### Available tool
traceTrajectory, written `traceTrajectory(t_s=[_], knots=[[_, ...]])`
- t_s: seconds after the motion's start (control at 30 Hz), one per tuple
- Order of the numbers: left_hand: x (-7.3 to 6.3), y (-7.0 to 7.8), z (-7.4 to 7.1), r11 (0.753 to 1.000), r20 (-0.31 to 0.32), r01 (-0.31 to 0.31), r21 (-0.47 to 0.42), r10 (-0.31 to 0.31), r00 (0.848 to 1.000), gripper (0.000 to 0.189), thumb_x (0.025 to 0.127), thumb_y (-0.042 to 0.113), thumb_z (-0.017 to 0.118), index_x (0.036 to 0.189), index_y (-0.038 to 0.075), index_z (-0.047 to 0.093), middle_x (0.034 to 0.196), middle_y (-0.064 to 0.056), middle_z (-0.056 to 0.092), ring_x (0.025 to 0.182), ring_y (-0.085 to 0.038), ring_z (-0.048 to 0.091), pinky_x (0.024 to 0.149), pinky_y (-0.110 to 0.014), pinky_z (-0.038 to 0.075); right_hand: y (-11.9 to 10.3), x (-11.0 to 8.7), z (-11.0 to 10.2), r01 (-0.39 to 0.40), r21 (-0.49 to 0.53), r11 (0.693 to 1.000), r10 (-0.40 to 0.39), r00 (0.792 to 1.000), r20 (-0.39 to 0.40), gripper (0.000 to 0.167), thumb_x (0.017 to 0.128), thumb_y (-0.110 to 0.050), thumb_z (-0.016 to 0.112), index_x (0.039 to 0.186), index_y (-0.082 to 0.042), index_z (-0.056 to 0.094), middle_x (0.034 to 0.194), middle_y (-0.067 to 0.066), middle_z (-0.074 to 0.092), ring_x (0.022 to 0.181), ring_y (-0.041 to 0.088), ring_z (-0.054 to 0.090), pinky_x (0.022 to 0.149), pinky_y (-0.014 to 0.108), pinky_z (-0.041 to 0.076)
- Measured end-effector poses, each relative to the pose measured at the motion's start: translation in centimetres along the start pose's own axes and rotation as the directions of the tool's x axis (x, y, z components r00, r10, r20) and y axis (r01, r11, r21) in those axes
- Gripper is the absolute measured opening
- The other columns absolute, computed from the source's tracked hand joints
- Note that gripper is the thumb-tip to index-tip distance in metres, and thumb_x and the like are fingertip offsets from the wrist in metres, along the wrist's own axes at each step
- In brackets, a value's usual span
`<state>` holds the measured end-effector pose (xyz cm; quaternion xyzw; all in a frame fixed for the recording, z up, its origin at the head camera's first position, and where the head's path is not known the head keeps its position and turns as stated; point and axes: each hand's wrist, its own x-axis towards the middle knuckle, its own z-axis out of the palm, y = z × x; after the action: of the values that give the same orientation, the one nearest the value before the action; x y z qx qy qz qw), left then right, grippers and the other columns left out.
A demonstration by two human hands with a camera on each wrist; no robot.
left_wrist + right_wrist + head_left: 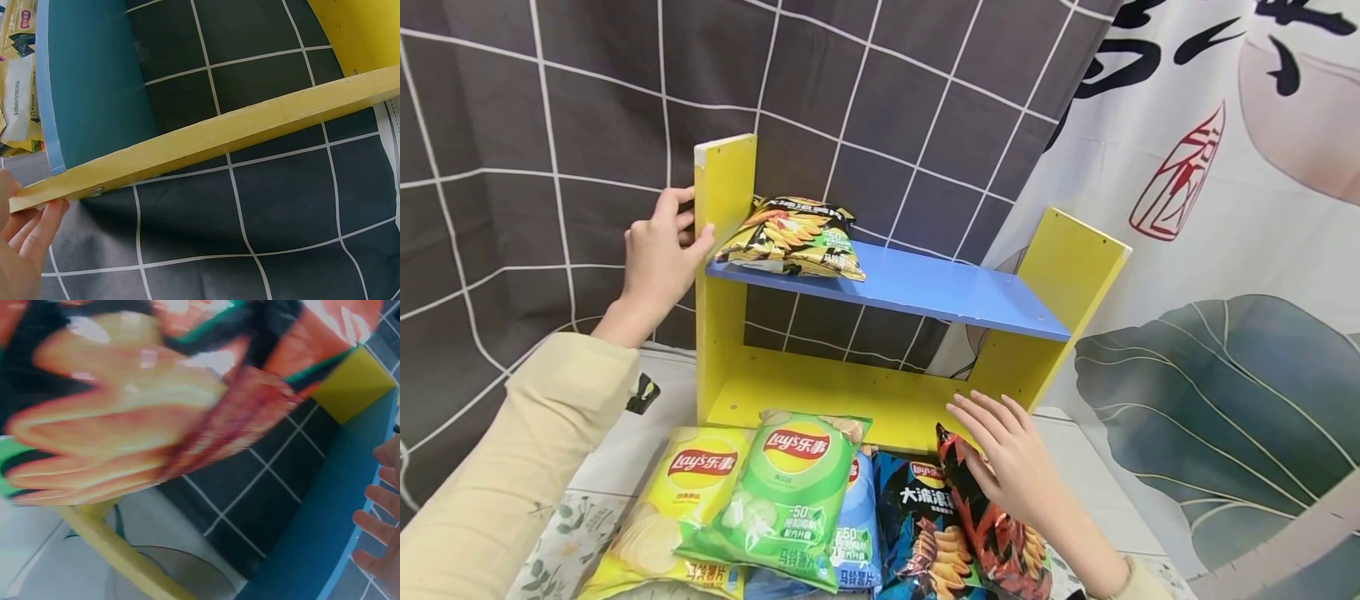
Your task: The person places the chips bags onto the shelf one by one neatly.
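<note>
Right hand, fingers extended, part-hides red bag; left hand grips left yellow panel, fingertips clear only from left wrist.

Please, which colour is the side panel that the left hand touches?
The side panel is yellow; the head view shows it best.

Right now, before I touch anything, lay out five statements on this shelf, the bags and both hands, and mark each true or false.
1. The left hand grips an upright yellow side panel. True.
2. The glossy black-and-gold chip bag lies at the right end of the flat blue board. False: it lies at the left end.
3. The glossy green chip bag overlaps the glossy yellow chip bag. True.
4. The right hand is clenched into a fist. False: its fingers are extended.
5. In the head view, the right hand partly covers the glossy red-and-black chip bag. True.
</note>
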<state>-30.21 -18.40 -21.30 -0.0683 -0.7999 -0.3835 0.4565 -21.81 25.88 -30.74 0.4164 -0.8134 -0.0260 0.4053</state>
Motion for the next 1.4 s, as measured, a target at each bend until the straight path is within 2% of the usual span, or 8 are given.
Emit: traceTrajectory(t_s=[0.07,0.2,0.53,0.7,0.87,1.1,1.3,1.4], knots=[[0.0,0.0,0.1,1.000,-0.005,-0.004,0.003,0.004,1.000,0.044,0.090,0.012,0.060,0.132,0.002,0.050,0.119,-0.023,0.064,0.098,-0.040,0.068,0.091,-0.052,0.052,-0.1,-0.6,0.0,-0.012,-0.003,1.000,0.012,1.000,0.010,0.050,0.104,-0.037,0.029,0.131,-0.007,0.058,0.132,0.010,0.060,0.121,0.033,0.053,0.107,0.047,0.032],[0.1,-0.1,0.2,1.000,-0.017,-0.017,0.008,0.017,1.000,0.043,0.090,0.013,0.060,0.131,0.003,0.050,0.117,-0.022,0.065,0.096,-0.039,0.069,0.090,-0.051,0.052,-0.3,-1.8,0.0,-0.050,-0.007,0.999,0.050,0.997,0.052,0.051,0.104,-0.039,0.028,0.132,-0.008,0.058,0.133,0.009,0.060,0.122,0.032,0.052,0.108,0.044,0.029],[0.3,0.0,0.2,1.000,-0.034,-0.022,0.003,0.023,0.999,0.043,0.090,0.013,0.060,0.130,0.002,0.051,0.118,-0.022,0.065,0.096,-0.039,0.069,0.088,-0.051,0.053,-1.1,-4.2,0.1,-0.116,0.002,0.993,0.115,0.987,0.110,0.046,0.102,-0.037,0.038,0.133,-0.009,0.058,0.131,0.008,0.061,0.119,0.029,0.055,0.100,0.042,0.038],[0.2,-0.2,0.1,1.000,-0.033,-0.019,0.004,0.019,0.999,0.043,0.090,0.014,0.060,0.130,0.002,0.051,0.118,-0.022,0.065,0.095,-0.039,0.069,0.089,-0.050,0.053,-1.4,-5.6,0.0,-0.172,-0.002,0.985,0.171,0.976,0.136,0.040,0.096,-0.030,0.054,0.130,-0.011,0.060,0.127,0.006,0.064,0.115,0.026,0.056,0.099,0.038,0.036],[0.1,-0.2,0.1,1.000,-0.029,-0.015,0.003,0.016,0.999,0.043,0.090,0.014,0.060,0.131,0.002,0.051,0.118,-0.022,0.065,0.095,-0.040,0.069,0.091,-0.050,0.052,-1.5,-7.1,-0.1,-0.245,0.013,0.969,0.239,0.956,0.172,0.047,0.082,-0.020,0.070,0.128,-0.011,0.062,0.126,0.003,0.064,0.114,0.021,0.056,0.097,0.033,0.035],[0.0,-0.2,0.2,1.000,-0.025,-0.010,0.001,0.010,1.000,0.044,0.090,0.014,0.060,0.131,0.003,0.051,0.119,-0.022,0.064,0.096,-0.039,0.069,0.090,-0.051,0.053,-2.2,-9.0,-0.3,-0.373,0.010,0.928,0.360,0.902,0.238,0.047,0.082,-0.021,0.073,0.127,-0.017,0.062,0.127,-0.003,0.063,0.110,0.013,0.060,0.083,0.041,0.053],[0.0,-0.2,0.3,1.000,-0.029,-0.015,0.004,0.015,0.999,0.043,0.090,0.013,0.060,0.131,0.002,0.051,0.118,-0.022,0.065,0.093,-0.040,0.069,0.089,-0.050,0.053,-2.9,-9.7,-0.8,-0.529,-0.015,0.848,0.502,0.795,0.342,0.037,0.088,-0.028,0.067,0.124,-0.019,0.064,0.120,-0.003,0.066,0.104,0.016,0.063,0.083,0.045,0.056],[0.0,-0.2,0.3,1.000,-0.031,-0.014,0.004,0.015,0.999,0.043,0.090,0.013,0.060,0.130,0.002,0.051,0.118,-0.022,0.065,0.093,-0.040,0.069,0.089,-0.050,0.053,-3.1,-10.1,-1.0,-0.578,-0.027,0.816,0.541,0.746,0.389,0.035,0.091,-0.031,0.064,0.124,-0.021,0.064,0.116,-0.005,0.067,0.101,0.016,0.064,0.082,0.045,0.056]])
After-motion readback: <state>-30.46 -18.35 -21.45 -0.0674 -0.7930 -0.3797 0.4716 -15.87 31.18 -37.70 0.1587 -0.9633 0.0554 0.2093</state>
